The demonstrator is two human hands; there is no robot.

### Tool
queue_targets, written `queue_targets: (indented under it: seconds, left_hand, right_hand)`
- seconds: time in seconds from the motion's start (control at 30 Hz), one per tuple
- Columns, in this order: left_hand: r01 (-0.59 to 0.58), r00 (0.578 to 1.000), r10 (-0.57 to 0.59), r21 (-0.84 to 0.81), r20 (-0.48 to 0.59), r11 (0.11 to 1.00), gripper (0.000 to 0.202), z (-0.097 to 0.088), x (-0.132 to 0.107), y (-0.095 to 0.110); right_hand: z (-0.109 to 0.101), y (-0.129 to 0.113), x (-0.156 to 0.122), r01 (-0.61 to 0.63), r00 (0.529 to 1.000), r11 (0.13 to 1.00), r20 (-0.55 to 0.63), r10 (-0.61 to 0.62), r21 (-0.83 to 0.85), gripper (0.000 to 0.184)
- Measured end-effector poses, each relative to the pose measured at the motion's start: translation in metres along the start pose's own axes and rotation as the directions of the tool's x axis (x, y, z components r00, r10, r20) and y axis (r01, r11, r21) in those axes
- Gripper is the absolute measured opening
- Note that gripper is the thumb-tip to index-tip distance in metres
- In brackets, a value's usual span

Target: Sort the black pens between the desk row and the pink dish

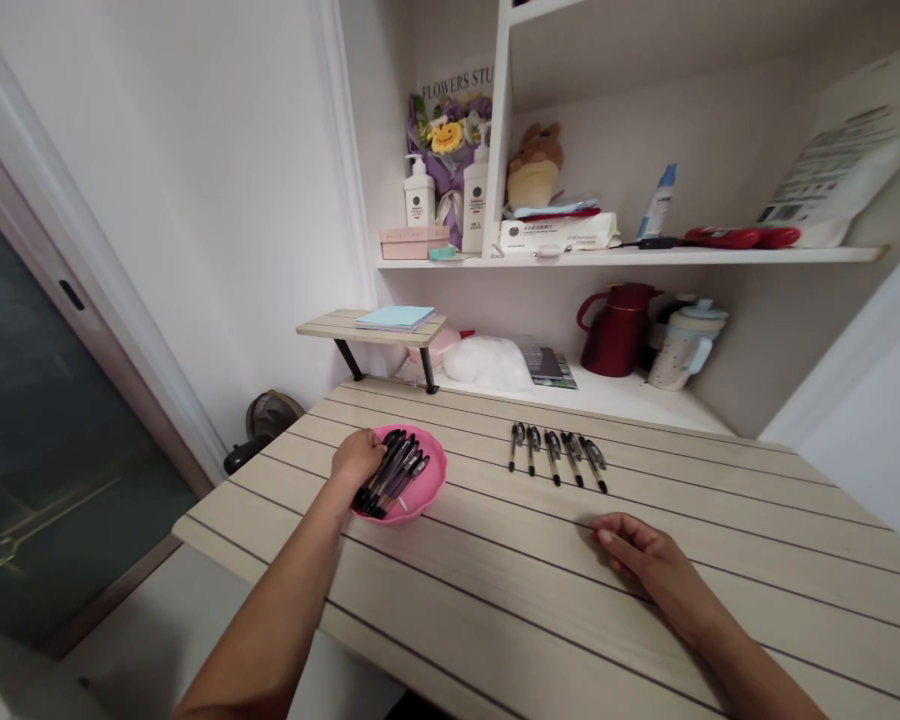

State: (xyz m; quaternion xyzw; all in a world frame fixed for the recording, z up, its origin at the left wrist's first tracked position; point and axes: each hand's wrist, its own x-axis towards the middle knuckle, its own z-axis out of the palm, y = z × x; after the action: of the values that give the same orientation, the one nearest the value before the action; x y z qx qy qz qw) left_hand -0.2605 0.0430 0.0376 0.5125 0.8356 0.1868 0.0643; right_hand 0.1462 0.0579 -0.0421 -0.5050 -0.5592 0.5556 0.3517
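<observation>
A pink scalloped dish point(427, 490) near the table's left side holds a pile of black pens point(396, 470). My left hand point(358, 457) is at the dish's left rim, its fingers closed on a pen at the edge of the pile; the fingertips are partly hidden. To the right, several black-capped clear pens point(553, 458) lie side by side in a row on the table. Just in front of that row, my right hand point(636, 545) rests near the tabletop with curled fingers and the thumb close to the index finger. Nothing shows in it.
The slatted wooden table point(487, 590) fills the foreground. A small raised stand point(322, 325) bears light blue paper point(396, 317) at the back left. Behind are a white fluffy bundle point(487, 362), a red jug point(616, 335) and a lidded cup point(682, 350). A shelf point(645, 257) hangs above.
</observation>
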Motion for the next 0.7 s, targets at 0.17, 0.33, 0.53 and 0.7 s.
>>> queue_targets:
  seconds: [0.17, 0.33, 0.53, 0.7]
  left_hand:
    - [-0.032, 0.999, 0.032, 0.029, -0.007, 0.999, 0.02, -0.004, -0.002, 0.002]
    - [-0.051, 0.997, 0.053, 0.042, -0.058, 0.998, 0.024, -0.014, -0.003, 0.01]
    - [-0.393, 0.918, 0.358, -0.26, -0.173, 0.882, 0.017, -0.006, -0.023, 0.072]
    - [-0.26, 0.844, 0.523, -0.765, 0.116, 0.59, 0.013, 0.048, -0.061, 0.15]
  right_hand:
    - [0.008, -0.013, -0.007, 0.024, 1.0, 0.998, -0.006, -0.024, 0.062, 0.036]
    - [-0.003, -0.014, 0.01, 0.034, 0.993, 0.999, -0.11, -0.033, 0.009, 0.027]
    - [-0.025, -0.029, 0.059, -0.06, 0.91, 0.75, -0.345, -0.23, -0.658, 0.019]
    - [-0.015, -0.036, 0.083, -0.155, 0.882, 0.658, -0.403, -0.243, -0.737, 0.018]
